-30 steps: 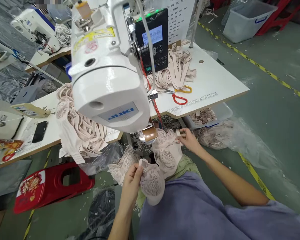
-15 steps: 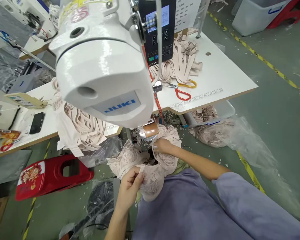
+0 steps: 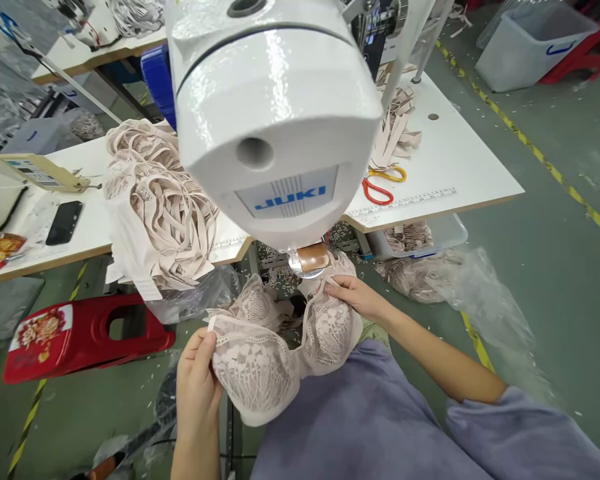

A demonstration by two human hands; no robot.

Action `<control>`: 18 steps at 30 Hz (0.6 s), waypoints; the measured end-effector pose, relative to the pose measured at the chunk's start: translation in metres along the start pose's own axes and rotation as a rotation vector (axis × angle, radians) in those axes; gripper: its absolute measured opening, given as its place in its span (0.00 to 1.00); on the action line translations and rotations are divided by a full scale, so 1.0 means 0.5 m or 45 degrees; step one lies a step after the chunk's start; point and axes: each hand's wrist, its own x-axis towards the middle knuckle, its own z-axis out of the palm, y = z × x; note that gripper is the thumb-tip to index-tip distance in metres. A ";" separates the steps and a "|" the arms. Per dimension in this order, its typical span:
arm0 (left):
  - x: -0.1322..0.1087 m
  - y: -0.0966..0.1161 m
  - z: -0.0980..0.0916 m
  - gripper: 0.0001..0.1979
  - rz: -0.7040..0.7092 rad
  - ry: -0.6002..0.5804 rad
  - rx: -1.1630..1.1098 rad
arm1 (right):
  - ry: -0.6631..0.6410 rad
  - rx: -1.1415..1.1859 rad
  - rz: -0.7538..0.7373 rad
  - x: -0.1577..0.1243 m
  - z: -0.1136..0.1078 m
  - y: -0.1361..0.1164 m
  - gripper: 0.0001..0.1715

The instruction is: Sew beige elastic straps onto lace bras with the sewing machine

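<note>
**Pale beige lace bra (image 3: 255, 367) held spread below the sewing head**

The left hand (image 3: 197, 383) clamps its fingers on the near-left cup's outer edge, thumb on top. The right hand (image 3: 357, 298) pinches the far-right cup's upper rim. The one bra, with two cups, lies over the lap, its long axis running from near left to far right, lace face up. Its far end sits just under the one copper-coloured cylinder (image 3: 314, 258) of the white sewing machine head (image 3: 275, 120). One heap of beige straps (image 3: 165, 207) lies on the white table at the left (image 3: 87, 237).
</note>
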 end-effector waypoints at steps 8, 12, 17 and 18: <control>0.020 -0.002 -0.004 0.20 -0.046 0.010 0.037 | 0.044 0.062 0.011 -0.022 0.020 -0.046 0.32; 0.020 -0.003 -0.006 0.22 -0.130 -0.025 -0.030 | 0.089 -0.086 0.024 -0.044 0.023 -0.051 0.31; 0.030 0.077 -0.078 0.20 -0.052 0.188 -0.248 | 0.228 -0.207 0.155 -0.045 0.009 -0.015 0.37; 0.031 0.110 -0.102 0.18 -0.032 0.259 -0.323 | 0.278 -0.226 0.166 -0.039 0.006 -0.005 0.38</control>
